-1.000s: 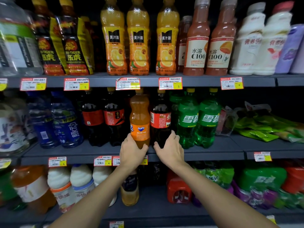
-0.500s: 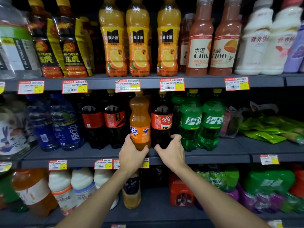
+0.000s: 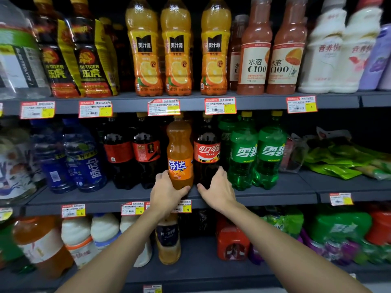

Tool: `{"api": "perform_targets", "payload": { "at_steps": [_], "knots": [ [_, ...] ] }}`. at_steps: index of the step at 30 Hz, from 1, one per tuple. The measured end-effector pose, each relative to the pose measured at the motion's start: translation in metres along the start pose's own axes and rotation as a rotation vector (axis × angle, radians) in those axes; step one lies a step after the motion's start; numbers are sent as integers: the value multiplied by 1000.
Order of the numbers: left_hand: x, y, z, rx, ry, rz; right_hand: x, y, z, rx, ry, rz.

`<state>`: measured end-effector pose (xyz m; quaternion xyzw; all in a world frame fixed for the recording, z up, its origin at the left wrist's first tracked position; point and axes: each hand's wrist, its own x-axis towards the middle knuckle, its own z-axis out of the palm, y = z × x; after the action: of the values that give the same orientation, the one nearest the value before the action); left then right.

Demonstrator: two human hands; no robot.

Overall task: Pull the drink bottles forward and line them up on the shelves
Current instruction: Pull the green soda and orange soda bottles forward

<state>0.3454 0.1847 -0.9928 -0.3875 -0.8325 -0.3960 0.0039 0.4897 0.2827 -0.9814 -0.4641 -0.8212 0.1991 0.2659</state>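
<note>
On the left of the middle shelf [image 3: 275,195], the blue bottles [image 3: 84,159] and the dark red-labelled bottles [image 3: 146,155] are seen standing upright in a row. Next along, the orange bottle [image 3: 179,149] is found near the front edge, and it is gripped low down by the left hand [image 3: 167,193]: the fingers are curled round its left side and the thumb is pressed across the front of its base. Just beside it, the cola bottle [image 3: 207,153] is taken by the right hand [image 3: 218,190], the thumb spread wide to the left and the fingers wrapped round the right flank near the bottom. Whether the two bottles touch cannot be told. Further right, the green bottles [image 3: 243,157] are stood just beside the cola. Both held bottles look full, so some weight is to be expected; the plastic is judged stiff under pressure yet smooth, perhaps slippery. A low hold below the label is judged best, so that each can be slid forward on its base and not tipped, with the labels turned outward
</note>
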Motion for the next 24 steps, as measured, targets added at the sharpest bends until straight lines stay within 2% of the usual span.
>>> {"api": "perform_targets", "payload": {
  "at_steps": [4,8,11,17,24],
  "knots": [
    [1,2,2,-39,14,-37,0,-4,0,39,-23,21],
    [-4,8,7,44,60,-75,-6,-9,1,7,38,45],
    [-4,2,4,63,32,-42,-10,-5,-2,-28,79,14],
    [4,-6,-12,-3,-72,57,-2,12,-12,-2,-31,-61],
    [-2,-7,-5,-61,-28,32,1,17,-16,50,-102,-109]
  ]
}}
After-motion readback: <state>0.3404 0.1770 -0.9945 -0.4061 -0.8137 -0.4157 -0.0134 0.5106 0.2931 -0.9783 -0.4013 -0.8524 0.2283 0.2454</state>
